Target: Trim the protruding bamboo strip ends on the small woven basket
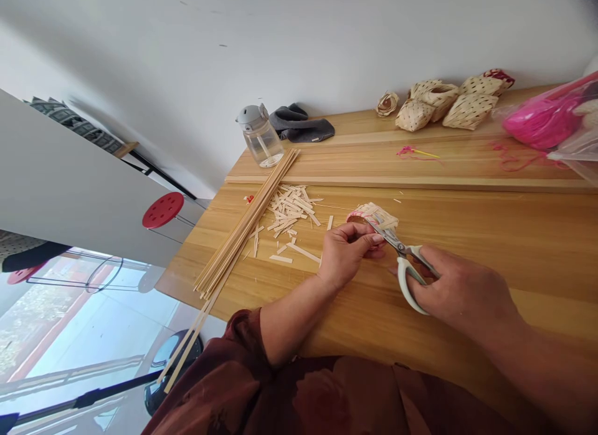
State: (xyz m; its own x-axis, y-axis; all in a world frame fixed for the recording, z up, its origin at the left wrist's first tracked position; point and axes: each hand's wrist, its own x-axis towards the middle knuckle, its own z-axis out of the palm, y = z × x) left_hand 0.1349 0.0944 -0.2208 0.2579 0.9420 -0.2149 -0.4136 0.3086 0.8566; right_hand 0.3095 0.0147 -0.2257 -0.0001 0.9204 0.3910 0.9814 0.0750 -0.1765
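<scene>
- The left hand (346, 253) is closed on the woven piece (376, 215), pinching it from the near side, while the right hand (462, 291) is closed around the white handles of the scissors (405, 284).
- The woven piece sits just ahead of the left hand, which is the nearer hand and the one touching it. Its long axis runs roughly left to right across the tabletop.
- The scissors angle up and to the left from the right hand, and their tips reach the woven piece's lower edge, just beyond the left fingers (from here, I can't tell whether the blades are apart).
- The woven piece is made of pale, flat strips, with a pink rim at its left end and loose strip ends at its right.
- A dark red sleeve (224, 385) lies nearest the body, below the left hand.
- Left of the grip are a heap of short cut strips (289, 210) and a bundle of long strips (243, 223).
- Beyond the grip, a pink thread (415, 152) lies on a raised wooden board (355, 164).
- Farther off along the wall are finished woven pieces (469, 111), a pink-filled plastic bag (546, 120), a water bottle (260, 136) and a grey cloth (301, 123).
</scene>
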